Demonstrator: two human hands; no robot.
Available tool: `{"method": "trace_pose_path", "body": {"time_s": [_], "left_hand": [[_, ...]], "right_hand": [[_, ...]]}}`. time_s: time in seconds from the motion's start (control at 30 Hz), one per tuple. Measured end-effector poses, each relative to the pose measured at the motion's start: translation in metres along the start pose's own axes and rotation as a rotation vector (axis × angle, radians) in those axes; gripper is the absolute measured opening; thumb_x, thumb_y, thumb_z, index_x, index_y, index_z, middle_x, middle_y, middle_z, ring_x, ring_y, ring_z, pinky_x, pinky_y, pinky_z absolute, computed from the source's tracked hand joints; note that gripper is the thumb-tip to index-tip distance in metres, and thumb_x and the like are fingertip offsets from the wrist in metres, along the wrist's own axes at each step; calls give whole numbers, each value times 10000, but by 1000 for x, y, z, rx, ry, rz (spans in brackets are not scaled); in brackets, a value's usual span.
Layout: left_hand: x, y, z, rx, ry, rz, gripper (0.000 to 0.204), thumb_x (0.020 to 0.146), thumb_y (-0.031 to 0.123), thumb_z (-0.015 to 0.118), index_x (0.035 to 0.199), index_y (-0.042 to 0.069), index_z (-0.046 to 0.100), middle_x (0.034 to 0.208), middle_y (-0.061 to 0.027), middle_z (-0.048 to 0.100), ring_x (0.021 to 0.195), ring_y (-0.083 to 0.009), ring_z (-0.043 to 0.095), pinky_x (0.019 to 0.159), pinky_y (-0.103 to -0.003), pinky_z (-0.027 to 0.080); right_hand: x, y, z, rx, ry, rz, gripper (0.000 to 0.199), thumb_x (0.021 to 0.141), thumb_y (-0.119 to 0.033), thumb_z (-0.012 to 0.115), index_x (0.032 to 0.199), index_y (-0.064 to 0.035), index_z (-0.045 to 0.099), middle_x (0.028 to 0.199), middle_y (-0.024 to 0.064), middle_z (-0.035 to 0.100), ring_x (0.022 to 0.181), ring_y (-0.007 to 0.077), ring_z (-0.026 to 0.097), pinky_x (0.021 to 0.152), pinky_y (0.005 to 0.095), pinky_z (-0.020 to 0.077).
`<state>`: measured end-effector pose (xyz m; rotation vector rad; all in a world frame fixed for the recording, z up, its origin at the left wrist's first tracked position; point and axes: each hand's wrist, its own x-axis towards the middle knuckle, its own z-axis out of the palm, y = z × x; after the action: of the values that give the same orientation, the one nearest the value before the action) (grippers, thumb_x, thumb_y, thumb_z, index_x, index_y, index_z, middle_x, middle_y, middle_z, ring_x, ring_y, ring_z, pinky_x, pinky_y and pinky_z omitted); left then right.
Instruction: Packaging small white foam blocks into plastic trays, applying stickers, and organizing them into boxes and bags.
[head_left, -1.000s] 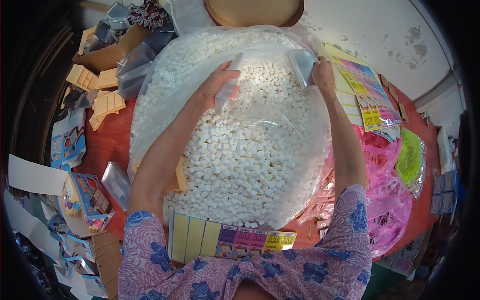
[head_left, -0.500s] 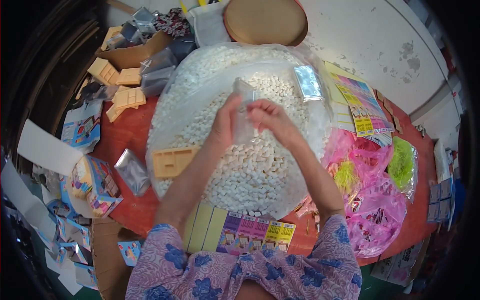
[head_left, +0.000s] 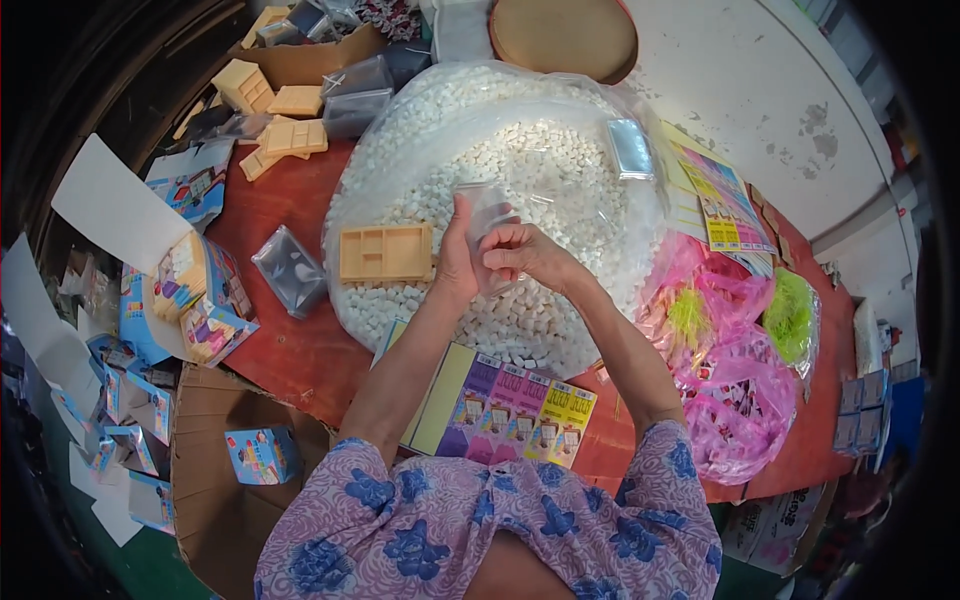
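A small packing workshop is showing here: a huge clear bag of white pellets point(head_left: 520, 200), tan plastic trays point(head_left: 385, 252) and printed cartons point(head_left: 185, 290) are crowding the red surface point(head_left: 290, 340).

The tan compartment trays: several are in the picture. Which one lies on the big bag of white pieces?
The tan tray just beside the left hand. It alone rests on the clear bag; the others lie at the table's far left corner.

Single head cam, fisheye, looking steeply down from just above the grip of both hands at frame centre. Close range: forearms enter from the lower edge, red surface point(head_left: 290, 350) spreads all around the grip, edges bend near the rim.
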<state>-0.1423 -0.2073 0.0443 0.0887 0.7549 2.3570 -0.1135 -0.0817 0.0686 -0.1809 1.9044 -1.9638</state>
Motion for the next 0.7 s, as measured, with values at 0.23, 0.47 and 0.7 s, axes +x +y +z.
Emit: {"method": "trace_pose_path", "body": {"time_s": [0.23, 0.47, 0.7], "left_hand": [[1, 0, 4, -39, -14, 42, 673, 736, 607, 403, 1075, 25, 422, 972, -134, 490, 894, -246, 492, 712, -365, 452], [10, 4, 12, 286, 481, 301, 610, 736, 512, 519, 1115, 62, 361, 948, -110, 464, 796, -185, 502, 635, -308, 439], [1, -7, 4, 97, 228, 162, 656, 698, 569, 517, 1097, 65, 385, 932, -102, 480, 759, -188, 523, 606, -301, 442]], "right_hand": [[-5, -10, 15, -71, 29, 40, 57, 704, -109, 573, 716, -53, 573, 611, 13, 550, 503, 97, 494, 473, 221, 390], [-13, -47, 0, -1393, 787, -489, 57, 671, -77, 539, 663, -38, 498, 666, 110, 516, 580, 291, 535, 498, 387, 421], [-14, -18, 10, -278, 210, -182, 143, 707, -157, 595, 687, -29, 532, 722, 126, 556, 599, 286, 540, 523, 334, 429]]}}
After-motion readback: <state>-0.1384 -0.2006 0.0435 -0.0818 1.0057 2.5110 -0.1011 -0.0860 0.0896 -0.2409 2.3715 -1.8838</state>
